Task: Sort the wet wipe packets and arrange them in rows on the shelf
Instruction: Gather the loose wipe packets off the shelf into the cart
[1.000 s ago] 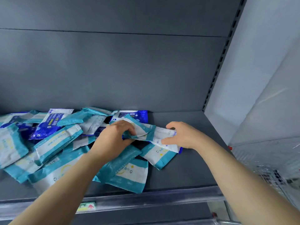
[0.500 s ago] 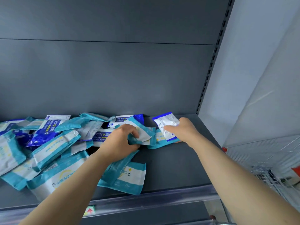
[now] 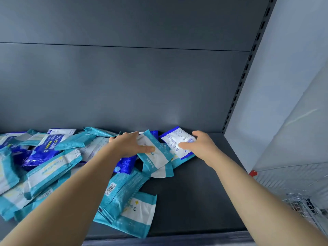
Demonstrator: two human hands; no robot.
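Head view, one shelf bay, taken from the aisle.

Item 1. Shelf (image 3: 204,192): dark grey deck, and the reference for every place below. A grey back panel (image 3: 124,86) rises behind it, and a slotted upright (image 3: 243,77) closes its right end.

Item 2. Pile of packets (image 3: 53,166): teal-and-white and dark blue wet wipe packs, loose and overlapping. It covers the left half of the shelf from the back edge to near the front lip. No rows are formed.

Item 3. Dark blue packet (image 3: 44,150): printed "75%", in the pile towards the shelf's back left.

Item 4. Barcode packet (image 3: 124,190): teal, tilted, at mid-shelf. It overlaps a front packet (image 3: 136,215) that lies nearest the lip.

Item 5. Left hand (image 3: 127,144): palm down at the back of the shelf, near its middle. The fingers lie fairly straight and close together. The thumb is spread to the right and presses on the face of a teal packet (image 3: 156,157), which is tilted on top of others.

Item 6. Right hand (image 3: 202,146): at the back of the shelf, right of centre. Thumb and fingers pinch a blue-edged packet (image 3: 175,139), white side up and raised at a slant, its lower end over a teal pack.

Item 7. Beyond the shelf's right end: a pale wall (image 3: 292,68), and lower down a wire basket (image 3: 292,183) with a red tab (image 3: 253,173).
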